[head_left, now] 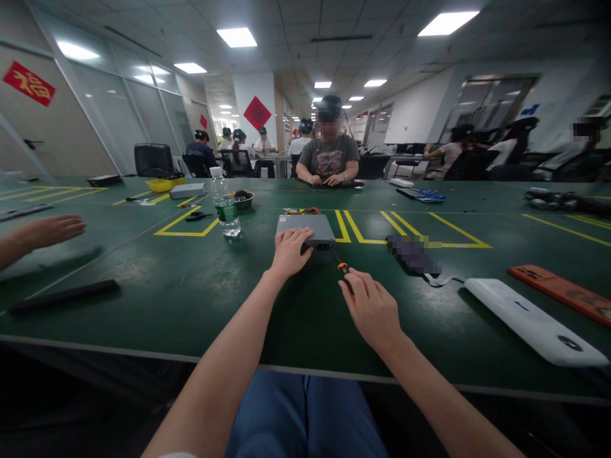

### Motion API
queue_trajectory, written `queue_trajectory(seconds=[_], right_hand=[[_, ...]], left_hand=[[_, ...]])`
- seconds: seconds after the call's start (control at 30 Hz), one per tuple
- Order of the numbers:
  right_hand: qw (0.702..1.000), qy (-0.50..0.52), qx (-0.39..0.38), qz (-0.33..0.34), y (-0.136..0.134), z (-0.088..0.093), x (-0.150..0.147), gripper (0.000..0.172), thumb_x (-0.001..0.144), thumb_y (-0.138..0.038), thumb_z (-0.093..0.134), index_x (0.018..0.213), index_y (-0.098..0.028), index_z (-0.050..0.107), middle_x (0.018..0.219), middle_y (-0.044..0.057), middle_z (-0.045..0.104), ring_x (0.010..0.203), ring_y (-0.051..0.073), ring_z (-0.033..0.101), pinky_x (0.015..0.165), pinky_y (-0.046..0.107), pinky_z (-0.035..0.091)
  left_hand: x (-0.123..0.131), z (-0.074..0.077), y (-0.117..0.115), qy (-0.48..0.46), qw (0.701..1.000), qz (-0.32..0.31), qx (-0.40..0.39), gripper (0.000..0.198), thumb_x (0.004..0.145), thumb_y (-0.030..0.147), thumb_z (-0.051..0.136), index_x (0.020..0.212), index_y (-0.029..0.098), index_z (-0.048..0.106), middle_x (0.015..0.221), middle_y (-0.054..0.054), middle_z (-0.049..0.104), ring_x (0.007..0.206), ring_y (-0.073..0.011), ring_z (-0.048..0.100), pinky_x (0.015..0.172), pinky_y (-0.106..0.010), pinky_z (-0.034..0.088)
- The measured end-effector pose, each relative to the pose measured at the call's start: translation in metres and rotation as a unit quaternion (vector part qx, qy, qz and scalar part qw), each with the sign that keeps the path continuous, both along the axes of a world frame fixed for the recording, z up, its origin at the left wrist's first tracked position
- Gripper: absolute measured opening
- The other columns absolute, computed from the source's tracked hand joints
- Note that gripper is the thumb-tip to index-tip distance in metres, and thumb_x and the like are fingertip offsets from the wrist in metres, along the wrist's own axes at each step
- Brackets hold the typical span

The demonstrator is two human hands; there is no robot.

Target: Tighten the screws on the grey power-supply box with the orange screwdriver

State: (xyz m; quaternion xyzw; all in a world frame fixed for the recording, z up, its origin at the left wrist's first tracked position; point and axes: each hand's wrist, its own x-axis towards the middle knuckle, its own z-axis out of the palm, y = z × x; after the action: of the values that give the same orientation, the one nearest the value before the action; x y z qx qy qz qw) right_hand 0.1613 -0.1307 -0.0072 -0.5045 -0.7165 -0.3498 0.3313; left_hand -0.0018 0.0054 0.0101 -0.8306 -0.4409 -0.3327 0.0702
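Observation:
A grey metal power supply unit (310, 226) lies on the green table with its socket side facing me and a bundle of wires behind it. My left hand (290, 251) grips its near left part, fingers over the top and thumb along the front. In my right hand (371, 302) is a screwdriver (342, 268) with an orange and black handle, the fingers closed around it. Its thin shaft points at the unit's near right corner; whether the tip touches a screw is too small to tell.
A water bottle (225, 207) stands left of the unit, near a metal bowl (244, 200). On the right lie a white power bank (529, 318), a phone (413, 254) and an orange phone case (563, 289). Another person's hand (50, 232) reaches in above a black bar (67, 297).

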Motion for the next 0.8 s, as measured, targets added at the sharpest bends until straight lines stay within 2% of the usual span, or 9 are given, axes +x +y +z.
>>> queue_trajectory(seconds=[0.13, 0.3, 0.4, 0.6, 0.67, 0.8], right_hand=[[0.999, -0.012, 0.004, -0.039, -0.001, 0.003, -0.001, 0.014, 0.085, -0.027, 0.048, 0.095, -0.018, 0.053, 0.091, 0.005, 0.062, 0.074, 0.013, 0.057, 0.069, 0.026, 0.042], [0.999, -0.021, -0.006, -0.026, 0.000, -0.002, -0.009, 0.016, 0.084, -0.019, 0.045, 0.097, -0.014, 0.052, 0.103, 0.012, 0.056, 0.087, 0.018, 0.055, 0.073, 0.029, 0.043], [0.999, -0.040, 0.010, -0.025, 0.001, -0.006, -0.009, 0.014, 0.084, -0.015, 0.046, 0.097, -0.015, 0.051, 0.097, 0.009, 0.057, 0.082, 0.016, 0.055, 0.072, 0.026, 0.042], [0.997, -0.031, 0.014, -0.076, -0.002, 0.000, 0.000, 0.013, 0.084, -0.031, 0.052, 0.091, -0.021, 0.055, 0.073, 0.000, 0.056, 0.057, 0.011, 0.047, 0.056, 0.024, 0.035], [0.997, -0.019, 0.009, -0.069, -0.002, 0.002, -0.001, 0.013, 0.084, -0.031, 0.051, 0.090, -0.020, 0.055, 0.079, 0.002, 0.058, 0.061, 0.011, 0.049, 0.059, 0.024, 0.037], [1.000, -0.018, 0.010, -0.022, 0.001, -0.001, -0.007, 0.013, 0.083, -0.019, 0.047, 0.094, -0.014, 0.052, 0.101, 0.012, 0.055, 0.086, 0.018, 0.053, 0.072, 0.028, 0.042]], left_hand=[[0.000, -0.001, 0.000, -0.004, 1.000, -0.003, 0.008, 0.039, 0.078, 0.027, 0.050, 0.117, 0.028, 0.048, 0.126, 0.001, 0.051, 0.117, -0.0200, 0.041, 0.095, -0.038, 0.025], [0.002, -0.002, -0.001, -0.014, 1.000, 0.004, 0.018, 0.038, 0.077, 0.028, 0.052, 0.115, 0.028, 0.049, 0.125, 0.002, 0.052, 0.116, -0.0200, 0.041, 0.095, -0.038, 0.025], [0.003, -0.002, -0.001, -0.022, 0.999, 0.006, 0.023, 0.037, 0.077, 0.029, 0.052, 0.114, 0.029, 0.050, 0.123, 0.002, 0.054, 0.114, -0.0195, 0.043, 0.094, -0.038, 0.025], [0.004, -0.003, 0.000, -0.028, 0.999, 0.013, 0.026, 0.033, 0.079, 0.031, 0.051, 0.112, 0.029, 0.051, 0.121, 0.002, 0.055, 0.113, -0.0197, 0.044, 0.093, -0.038, 0.025], [0.005, -0.003, 0.000, -0.029, 0.999, 0.016, 0.029, 0.032, 0.079, 0.031, 0.051, 0.111, 0.029, 0.051, 0.121, 0.002, 0.056, 0.112, -0.0198, 0.044, 0.093, -0.038, 0.025], [0.005, -0.003, 0.000, -0.023, 0.999, 0.019, 0.028, 0.032, 0.079, 0.032, 0.052, 0.111, 0.029, 0.051, 0.121, 0.002, 0.055, 0.112, -0.0199, 0.044, 0.093, -0.038, 0.026]])
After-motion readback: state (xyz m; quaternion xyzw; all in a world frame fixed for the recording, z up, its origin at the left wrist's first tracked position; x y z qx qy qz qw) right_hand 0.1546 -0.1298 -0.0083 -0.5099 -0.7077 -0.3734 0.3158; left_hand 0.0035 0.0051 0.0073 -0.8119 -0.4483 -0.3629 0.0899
